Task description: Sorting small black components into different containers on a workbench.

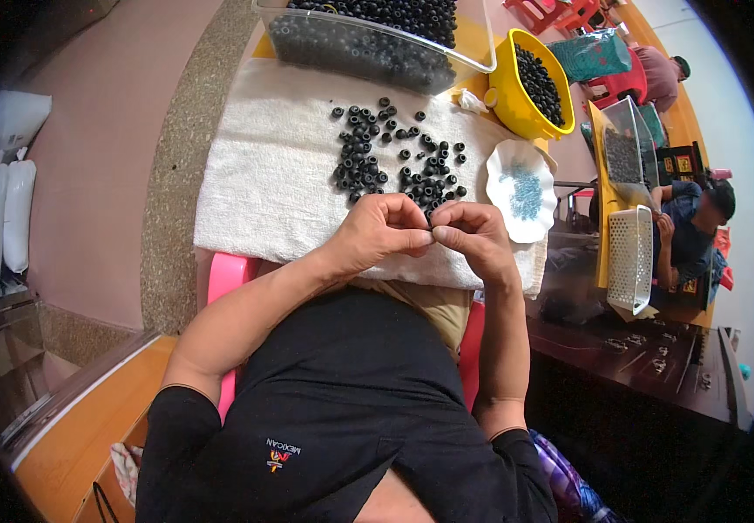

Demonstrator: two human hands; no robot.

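Just past the near edge of a white towel (259, 183), my left hand (381, 231) and my right hand (481, 240) meet, thumb and fingertips pinched together on each. Between the fingertips a bit of a small black ring-shaped part (430, 221) shows; most of it is covered. What else the right fingertips may hold is too small to tell. Loose black ring-shaped parts (358, 157) with round holes lie scattered on the towel right beyond my hands. To the right of them stands a white scalloped dish (544, 228) holding tiny light-blue pieces (523, 192).
A clear plastic bin (368, 39) full of black parts stands at the towel's far side. Beside it are a yellow basin (503, 96) of the same parts and a crumpled white tissue (471, 102). At right, another person (690, 218) sits near a white perforated basket (630, 261).
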